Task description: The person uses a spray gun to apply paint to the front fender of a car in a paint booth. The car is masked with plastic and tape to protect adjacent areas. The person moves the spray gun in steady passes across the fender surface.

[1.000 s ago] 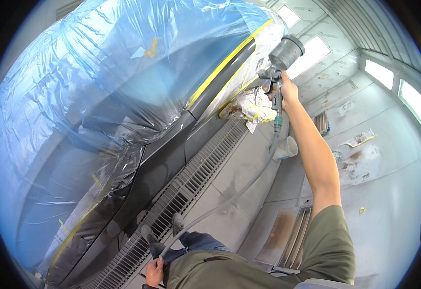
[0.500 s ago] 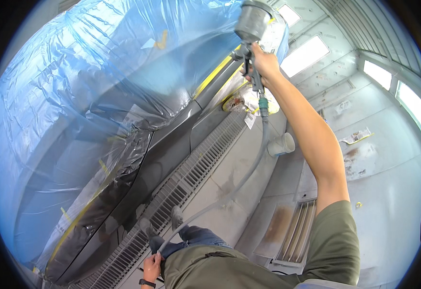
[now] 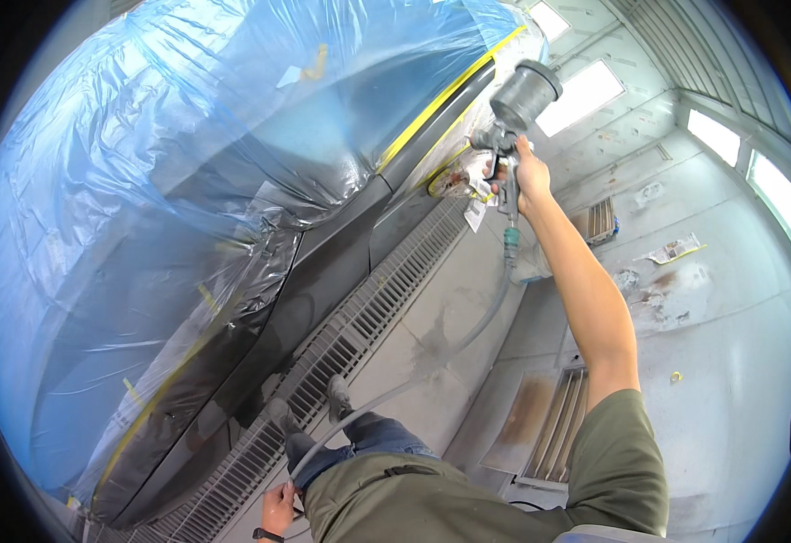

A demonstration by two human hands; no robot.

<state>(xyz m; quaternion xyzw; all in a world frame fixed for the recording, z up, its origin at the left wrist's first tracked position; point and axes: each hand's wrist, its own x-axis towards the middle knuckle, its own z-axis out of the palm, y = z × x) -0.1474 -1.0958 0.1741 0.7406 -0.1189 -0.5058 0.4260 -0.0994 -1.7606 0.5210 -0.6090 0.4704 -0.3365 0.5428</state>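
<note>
Head view, looking down along a car body wrapped in translucent blue plastic masking film (image 3: 169,181), which fills the left and centre of the frame. Its unmasked dark grey lower panel (image 3: 323,271) runs diagonally from lower left to upper right, edged above by a strip of yellow masking tape (image 3: 432,113). Beside the panel, a long metal floor grating (image 3: 368,312) follows the same diagonal across the pale concrete floor (image 3: 468,317). The person's right arm, in an olive-green short sleeve (image 3: 617,462), extends upward to the right hand (image 3: 527,176), closed around the grip of a grey metal spray gun with a round top-mounted cup (image 3: 513,109); the gun sits near the upper end of the panel, its nozzle toward the car. A pale flexible air hose (image 3: 468,335) hangs from the gun's base and curves down across the floor to the left hand (image 3: 278,509), at the lower edge, whose fingers are wrapped round the hose. A dark watch strap (image 3: 267,535) circles that wrist.
</note>
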